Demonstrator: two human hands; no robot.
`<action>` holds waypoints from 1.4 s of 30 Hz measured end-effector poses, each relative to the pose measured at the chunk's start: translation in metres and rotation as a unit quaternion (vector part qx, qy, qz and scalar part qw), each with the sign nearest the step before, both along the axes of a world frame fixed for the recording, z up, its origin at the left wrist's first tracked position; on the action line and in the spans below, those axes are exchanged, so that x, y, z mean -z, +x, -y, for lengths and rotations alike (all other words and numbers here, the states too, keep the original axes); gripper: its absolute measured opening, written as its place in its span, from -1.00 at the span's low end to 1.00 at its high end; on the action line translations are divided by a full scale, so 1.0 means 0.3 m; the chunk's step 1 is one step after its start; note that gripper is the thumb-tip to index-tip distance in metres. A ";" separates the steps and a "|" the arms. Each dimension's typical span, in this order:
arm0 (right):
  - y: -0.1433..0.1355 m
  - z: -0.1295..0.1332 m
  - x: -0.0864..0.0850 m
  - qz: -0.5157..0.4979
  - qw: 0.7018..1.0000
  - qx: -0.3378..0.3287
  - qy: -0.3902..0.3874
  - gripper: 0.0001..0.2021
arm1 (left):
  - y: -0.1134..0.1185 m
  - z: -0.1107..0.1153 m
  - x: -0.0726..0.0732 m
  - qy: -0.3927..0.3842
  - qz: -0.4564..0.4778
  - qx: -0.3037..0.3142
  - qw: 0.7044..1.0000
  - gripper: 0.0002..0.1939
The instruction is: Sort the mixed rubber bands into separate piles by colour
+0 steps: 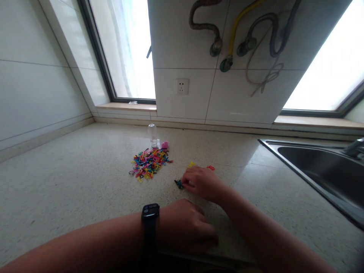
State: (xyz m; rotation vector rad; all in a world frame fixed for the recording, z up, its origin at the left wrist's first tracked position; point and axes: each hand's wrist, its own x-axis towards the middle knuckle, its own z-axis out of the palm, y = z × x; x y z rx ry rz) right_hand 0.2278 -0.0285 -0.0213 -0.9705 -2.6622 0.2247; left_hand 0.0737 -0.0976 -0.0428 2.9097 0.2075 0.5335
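Note:
My right hand (200, 184) rests low over the counter, its thumb and fingers pinched together against a little group of dark rubber bands (179, 184). Whether a band is between the fingertips is hidden. Just beyond that hand lie some yellow rubber bands (191, 164) and a few red ones (211, 168). A heaped pile of small multicoloured rubber bands (150, 163) spreads out to the left. Nearer the front edge, my left hand (189, 225) is closed with its fingers curled under, so anything inside is out of sight. A black watch (150, 212) is on the left wrist.
Behind the pile stand a clear plastic bottle (152, 135) and a pink cap (165, 145). The speckled counter (85, 182) meets a steel sink (313, 159) on the right. A tiled wall with a socket (182, 86) and hoses (234, 30) rises at the back.

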 end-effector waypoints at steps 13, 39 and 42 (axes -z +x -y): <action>0.035 0.020 -0.039 -0.471 0.758 -0.023 -0.450 -0.78 | -0.004 0.004 -0.011 -0.024 -0.005 -0.001 1.000 -0.85; 0.448 0.010 -0.071 -0.062 0.975 0.151 -0.153 -0.92 | 0.002 0.013 -0.024 -0.028 -0.024 -0.004 0.999 -0.86; 0.445 0.023 -0.083 -0.008 0.978 0.138 -0.158 -0.94 | 0.001 0.014 -0.016 -0.033 -0.024 -0.002 0.999 -0.87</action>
